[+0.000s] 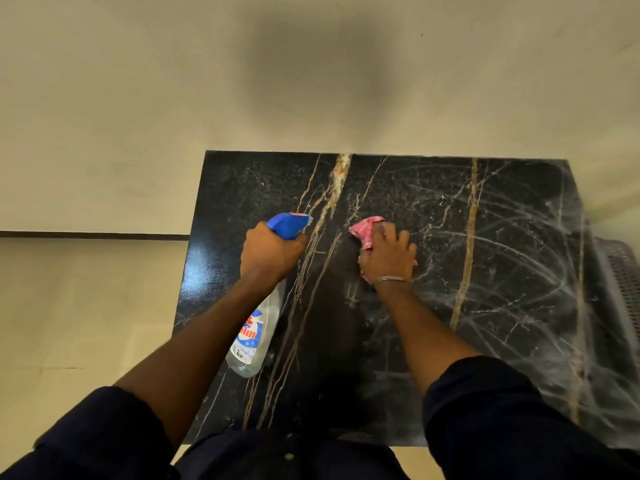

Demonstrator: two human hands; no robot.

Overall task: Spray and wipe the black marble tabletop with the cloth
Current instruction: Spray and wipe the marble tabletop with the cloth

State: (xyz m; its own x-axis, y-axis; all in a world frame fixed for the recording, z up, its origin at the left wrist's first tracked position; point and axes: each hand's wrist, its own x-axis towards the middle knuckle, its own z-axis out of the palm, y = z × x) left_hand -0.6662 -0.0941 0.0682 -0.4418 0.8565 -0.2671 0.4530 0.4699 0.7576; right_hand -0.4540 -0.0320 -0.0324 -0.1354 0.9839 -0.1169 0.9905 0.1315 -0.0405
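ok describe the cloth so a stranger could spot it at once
Start at the black marble tabletop with gold veins. Near its middle, the right hand presses on a crumpled cloth. It is the only pink thing there, unlike the blue-capped spray bottle.

The cloth [363, 227] lies on the tabletop [502, 237] near its middle, under the right hand [388, 254]. At 9 o'clock from it the left hand [270, 254] holds the spray bottle [256, 327] over the tabletop, nozzle toward 12, base toward 6. The wall [311, 64] stands behind the tabletop at 12 o'clock — floor [69, 306] at 9
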